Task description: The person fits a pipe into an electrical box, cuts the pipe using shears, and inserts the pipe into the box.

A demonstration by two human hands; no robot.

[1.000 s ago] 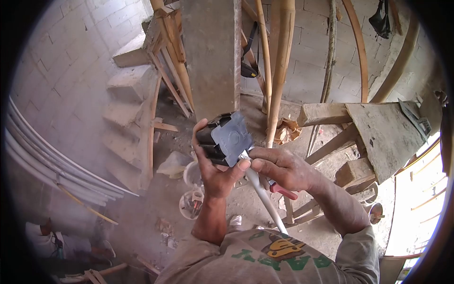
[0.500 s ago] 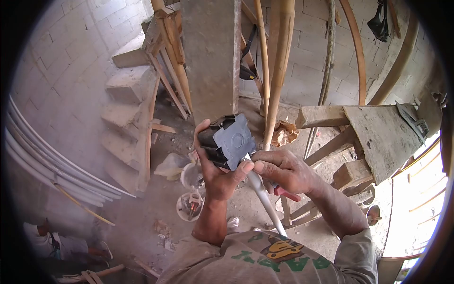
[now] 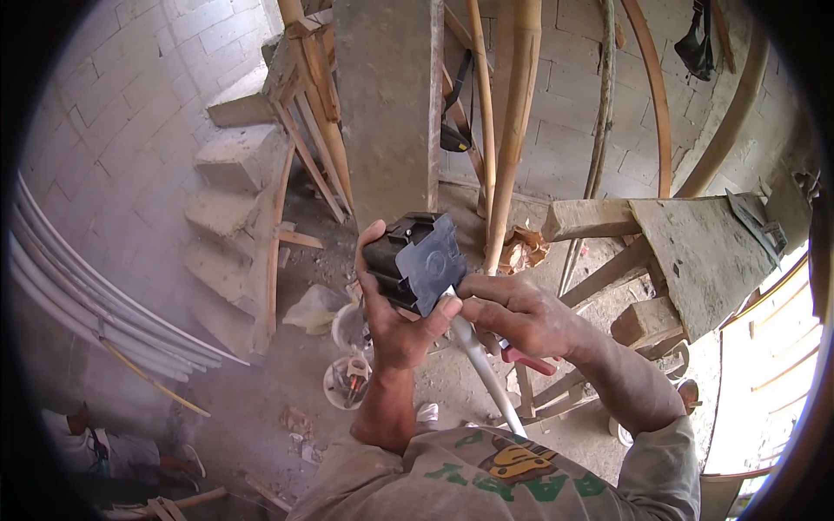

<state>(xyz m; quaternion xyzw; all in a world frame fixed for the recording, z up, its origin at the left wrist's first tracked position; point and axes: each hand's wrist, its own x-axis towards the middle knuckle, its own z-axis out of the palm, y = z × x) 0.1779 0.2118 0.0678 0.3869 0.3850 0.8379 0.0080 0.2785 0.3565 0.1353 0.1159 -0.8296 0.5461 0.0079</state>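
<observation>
My left hand [image 3: 401, 334] is closed around a black plastic electrical box [image 3: 395, 252], its thumb at the lower edge. A dark flat cover [image 3: 436, 265] with a round mark stands at a slant on the box's front. Against that cover's lower right edge my right hand [image 3: 530, 317] is closed, thumb and forefinger together. A red tool handle [image 3: 530, 361] sticks out beneath its palm; the tool's head is hidden. A pale conduit pipe [image 3: 486, 373] runs from the box's lower edge down towards my shirt. Whether it is joined to the box I cannot tell.
Concrete steps [image 3: 228, 213] rise at the left above bundled white pipes [image 3: 104, 321]. Bamboo poles [image 3: 514, 130] and a concrete column [image 3: 387, 113] stand ahead. Buckets [image 3: 347, 382] sit below. A wooden platform [image 3: 699, 256] is right; a person's leg [image 3: 130, 451] shows lower left.
The box and its cover have turned slightly, the cover now more slanted. My right hand has shifted a little left and down, and its elbow slightly outward. The red handle has shifted with it.
</observation>
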